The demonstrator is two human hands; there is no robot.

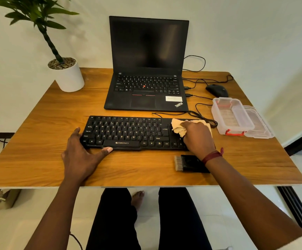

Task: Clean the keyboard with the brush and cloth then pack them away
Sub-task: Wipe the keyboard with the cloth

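A black keyboard (128, 132) lies across the middle of the wooden desk (38, 150). My left hand (81, 150) rests at its left end, fingers spread along the edge and thumb against the front rim. My right hand (197, 136) presses a crumpled beige cloth (178, 126) onto the keyboard's right end, hiding the keys there. A black brush (188, 163) with pale bristles lies on the desk just in front of the keyboard, partly under my right wrist.
An open clear plastic box (231, 116) with red clips stands at the right, its lid (260, 123) beside it. Behind the keyboard are an open laptop (146, 69), a mouse (217, 90) and loose cables (200, 112). A potted plant (65, 73) stands at the back left.
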